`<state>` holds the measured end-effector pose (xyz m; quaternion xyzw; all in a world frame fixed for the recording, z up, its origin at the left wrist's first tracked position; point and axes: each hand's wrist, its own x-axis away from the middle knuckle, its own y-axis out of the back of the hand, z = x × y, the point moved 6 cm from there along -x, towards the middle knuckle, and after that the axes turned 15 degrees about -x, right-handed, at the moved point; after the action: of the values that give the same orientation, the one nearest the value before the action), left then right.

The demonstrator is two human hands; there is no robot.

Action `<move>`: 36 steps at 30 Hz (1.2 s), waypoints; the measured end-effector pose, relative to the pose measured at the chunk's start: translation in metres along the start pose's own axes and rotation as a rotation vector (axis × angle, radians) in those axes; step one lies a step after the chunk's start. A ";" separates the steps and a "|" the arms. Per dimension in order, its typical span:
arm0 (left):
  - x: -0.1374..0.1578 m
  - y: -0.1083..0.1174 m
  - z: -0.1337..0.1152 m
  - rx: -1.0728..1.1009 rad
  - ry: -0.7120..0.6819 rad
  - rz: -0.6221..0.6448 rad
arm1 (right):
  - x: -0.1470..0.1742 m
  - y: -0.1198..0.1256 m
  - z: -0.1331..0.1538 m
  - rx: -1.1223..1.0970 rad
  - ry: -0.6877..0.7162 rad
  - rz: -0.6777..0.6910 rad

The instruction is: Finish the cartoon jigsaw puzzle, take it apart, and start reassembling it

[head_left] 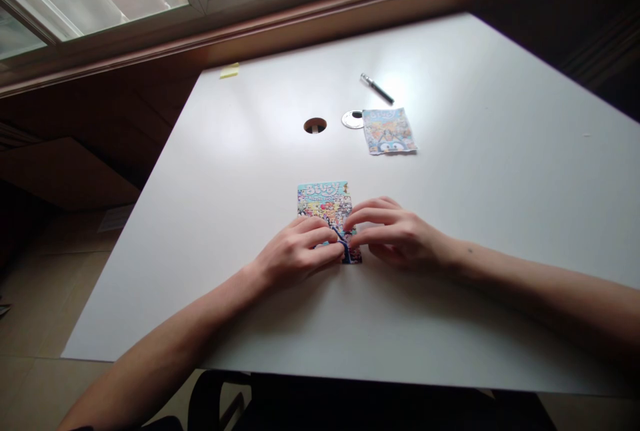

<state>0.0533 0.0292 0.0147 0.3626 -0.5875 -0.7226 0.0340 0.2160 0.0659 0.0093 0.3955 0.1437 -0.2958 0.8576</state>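
Note:
A small, brightly coloured picture (324, 201), which looks like a jigsaw puzzle with "Bluey" lettering along its top, lies on the white table in front of me. My left hand (300, 247) rests over its lower left part, thumb and fingers drawn together near a dark seam. From the right, my right hand (395, 234) has its curled fingertips on the picture's right side, close to the left fingertips. Between the two hands the surface looks uneven, with a dark blue strip (345, 249) showing. The lower left of the picture is hidden by my left hand.
Further back lies a creased sheet (390, 132) with a similar picture, partly over a round silvery cover (353, 120). A dark pen-like object (377, 89) is behind it. The white table (225, 171) has a round cable hole (315, 126) and a yellow sticky note (229, 71) at its back edge.

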 end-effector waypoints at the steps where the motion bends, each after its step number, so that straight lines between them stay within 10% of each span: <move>1: 0.001 -0.001 0.000 -0.002 -0.003 0.009 | 0.000 0.000 0.000 -0.007 0.001 0.013; 36: 0.003 0.012 0.006 0.002 0.023 0.137 | -0.002 -0.008 0.013 0.259 0.053 0.108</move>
<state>0.0430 0.0292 0.0236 0.3298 -0.6114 -0.7137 0.0898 0.2100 0.0532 0.0137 0.5177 0.1053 -0.2547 0.8099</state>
